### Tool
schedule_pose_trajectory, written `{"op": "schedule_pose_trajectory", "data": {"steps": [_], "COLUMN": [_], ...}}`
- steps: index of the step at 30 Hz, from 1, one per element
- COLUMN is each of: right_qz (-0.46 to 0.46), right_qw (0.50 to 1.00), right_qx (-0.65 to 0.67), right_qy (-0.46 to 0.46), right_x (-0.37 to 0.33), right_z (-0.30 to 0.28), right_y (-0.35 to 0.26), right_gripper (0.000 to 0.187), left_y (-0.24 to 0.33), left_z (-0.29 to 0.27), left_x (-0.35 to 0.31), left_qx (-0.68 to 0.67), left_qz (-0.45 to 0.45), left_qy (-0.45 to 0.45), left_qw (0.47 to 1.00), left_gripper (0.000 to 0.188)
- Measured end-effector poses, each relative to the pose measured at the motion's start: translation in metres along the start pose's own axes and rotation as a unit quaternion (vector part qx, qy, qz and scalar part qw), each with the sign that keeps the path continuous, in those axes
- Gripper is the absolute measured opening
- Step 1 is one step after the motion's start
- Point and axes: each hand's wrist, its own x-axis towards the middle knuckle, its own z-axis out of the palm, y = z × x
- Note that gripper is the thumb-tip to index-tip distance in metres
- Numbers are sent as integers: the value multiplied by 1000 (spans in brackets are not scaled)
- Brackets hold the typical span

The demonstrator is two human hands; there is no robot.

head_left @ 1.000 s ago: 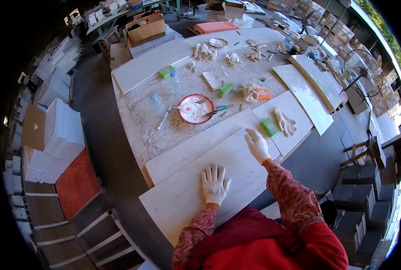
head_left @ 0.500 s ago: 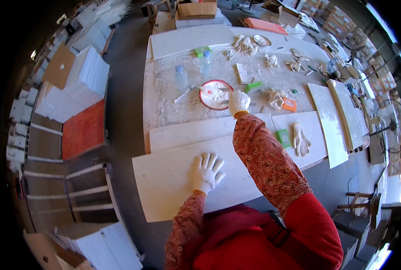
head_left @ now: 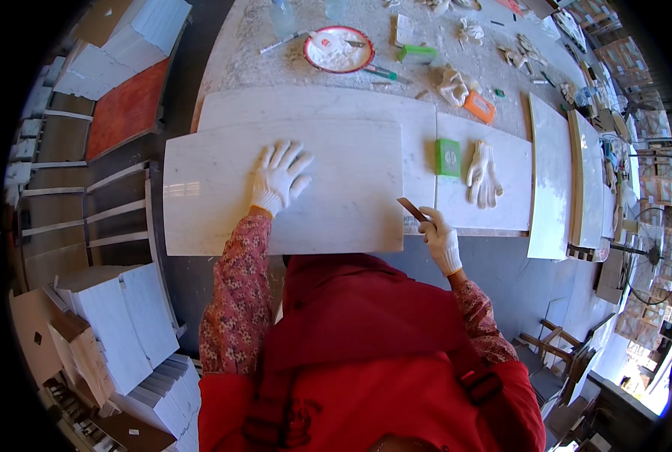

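Note:
My left hand [head_left: 279, 181], in a white knit glove, lies flat with fingers spread on a pale, grey-veined stone slab [head_left: 343, 181]. This slab overlaps another slab [head_left: 313, 100] behind it and juts over the near table edge. Just past its right end, my right hand [head_left: 441, 241], gloved too, is closed around a thin flat brown strip like a scraper blade [head_left: 411, 209]. The strip points up and left, its tip close to the slab's edge. Farther back stands a red-rimmed plate [head_left: 339, 71] of white paste, with a green-handled knife [head_left: 381, 72] beside it.
On a slab to the right sit a green box [head_left: 447, 157] and a loose white glove [head_left: 484, 177]. An orange box [head_left: 480, 107] and a green block [head_left: 416, 53] lie on the dusty table. More slabs [head_left: 551, 181] line the right side; a metal rack [head_left: 117, 177] stands left.
My right hand has come back from the plate to the slab's right end, now with the brown strip in it. My left hand stays flat on the slab. The view has shifted toward the near side.

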Motion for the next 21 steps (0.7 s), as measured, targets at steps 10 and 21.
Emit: {"op": "schedule_pose_trajectory", "data": {"steps": [10, 21], "right_qz": [-37, -50], "right_qw": [996, 999], "right_qx": [-8, -20], "right_qy": [-80, -13], "right_x": [-47, -57], "right_z": [13, 27], "right_y": [52, 42], "right_gripper": [35, 34], "left_y": [83, 84], "left_z": [4, 9], "left_x": [33, 30], "left_qx": [30, 44], "left_qz": [-138, -129], "left_qy": [2, 46], "left_qw": [990, 990], "left_gripper": [59, 56]}}
